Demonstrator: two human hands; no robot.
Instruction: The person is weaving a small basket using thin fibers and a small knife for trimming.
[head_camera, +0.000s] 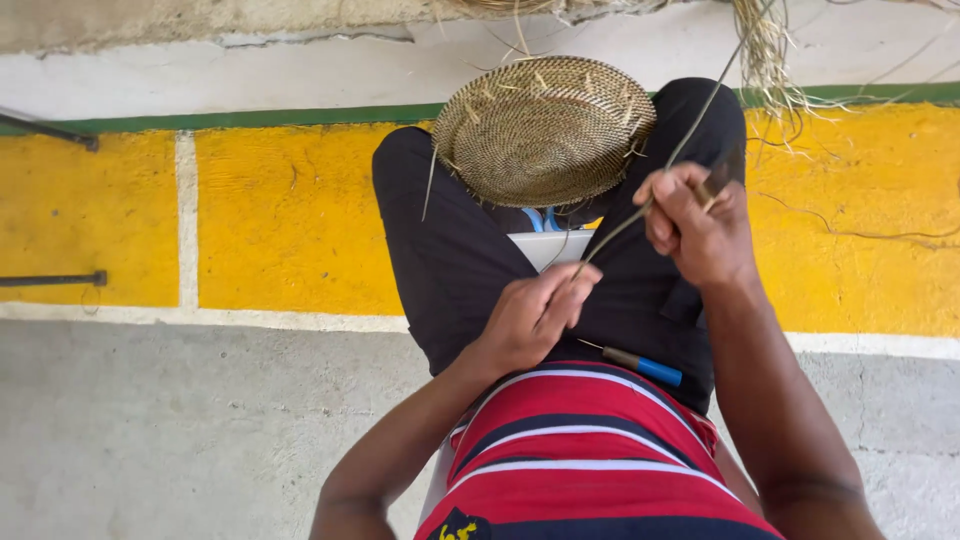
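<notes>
**Two hands draw a grass strand taut over the lap**

The left hand (530, 315) rests on the thigh, fingers pressed together on the lower end of the grass strand (640, 205). The right hand (700, 225) sits higher, fingers pinching the strand and a dark tool. A woven basket (545, 130) lies on the knees; open concrete floor (180, 430) spreads left.

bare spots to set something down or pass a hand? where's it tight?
Free: the grey concrete floor left of the left hand, below the yellow painted band, and a smaller grey patch at far right. Crowded: the lap, where the woven basket rests on the knees, both hands pinch a reed strand, the right hand also grips a blade, and a blue-handled tool lies on the thigh.
</notes>
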